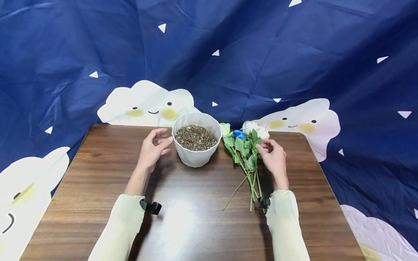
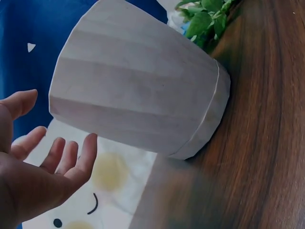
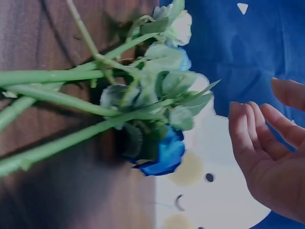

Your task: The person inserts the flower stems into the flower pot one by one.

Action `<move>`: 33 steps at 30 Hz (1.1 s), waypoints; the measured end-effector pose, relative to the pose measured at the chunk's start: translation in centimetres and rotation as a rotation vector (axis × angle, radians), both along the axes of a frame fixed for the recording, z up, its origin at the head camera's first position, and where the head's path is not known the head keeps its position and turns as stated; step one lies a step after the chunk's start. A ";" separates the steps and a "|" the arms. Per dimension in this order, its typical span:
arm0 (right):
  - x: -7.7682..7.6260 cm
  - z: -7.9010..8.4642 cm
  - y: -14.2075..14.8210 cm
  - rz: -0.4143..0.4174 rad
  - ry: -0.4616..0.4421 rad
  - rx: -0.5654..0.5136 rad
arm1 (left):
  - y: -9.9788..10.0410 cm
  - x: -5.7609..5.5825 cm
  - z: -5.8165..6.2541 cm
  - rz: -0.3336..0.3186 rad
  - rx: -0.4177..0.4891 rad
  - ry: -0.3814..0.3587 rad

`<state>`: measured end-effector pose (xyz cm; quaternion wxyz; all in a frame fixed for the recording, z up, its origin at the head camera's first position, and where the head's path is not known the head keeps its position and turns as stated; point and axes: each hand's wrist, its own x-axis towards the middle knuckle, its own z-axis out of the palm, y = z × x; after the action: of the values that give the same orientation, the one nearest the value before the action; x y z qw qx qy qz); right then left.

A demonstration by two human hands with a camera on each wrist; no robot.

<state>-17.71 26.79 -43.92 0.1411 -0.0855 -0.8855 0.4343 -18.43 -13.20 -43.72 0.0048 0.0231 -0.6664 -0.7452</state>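
A white faceted flowerpot [image 1: 192, 157] filled with dark soil [image 1: 196, 137] stands upright on the table. My left hand [image 1: 153, 148] is at the pot's left side, fingers loosely bent, thumb by the rim; in the left wrist view the fingertips [image 2: 90, 140] overlap the pot's edge. To the right of the pot lies a bunch of roses with long green stems [image 1: 253, 181], among them a blue rose [image 1: 240, 135] and white roses [image 1: 256, 129]. Over the bunch's right side hovers my right hand [image 1: 274, 157]. In the right wrist view its bent fingers [image 3: 255, 133] hold nothing.
The brown wooden table [image 1: 196, 217] reaches back to a dark blue cloth [image 1: 209, 54] printed with clouds and triangles. One stem points out to the left of the bunch. Each wrist wears a black strap [image 1: 151, 207].
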 end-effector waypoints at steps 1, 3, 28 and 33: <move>0.0 -0.4 0.1 -0.004 -0.013 -0.016 | 0.1 0.0 0.0 -0.001 0.013 -0.011; 0.0 -1.0 0.3 0.004 -0.038 -0.095 | 0.2 -0.2 0.0 0.001 0.042 -0.033; 0.6 -5.4 2.2 0.092 -0.366 -0.224 | 1.2 -0.8 -0.7 -0.016 0.148 -0.120; 0.7 -5.6 2.3 0.107 -0.442 -0.205 | 1.2 -0.8 -0.7 -0.018 0.153 -0.121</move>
<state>-17.04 29.04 -49.51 -0.0887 -0.1453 -0.8493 0.4996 -19.24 -12.00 -44.46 -0.0442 0.0624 -0.6066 -0.7913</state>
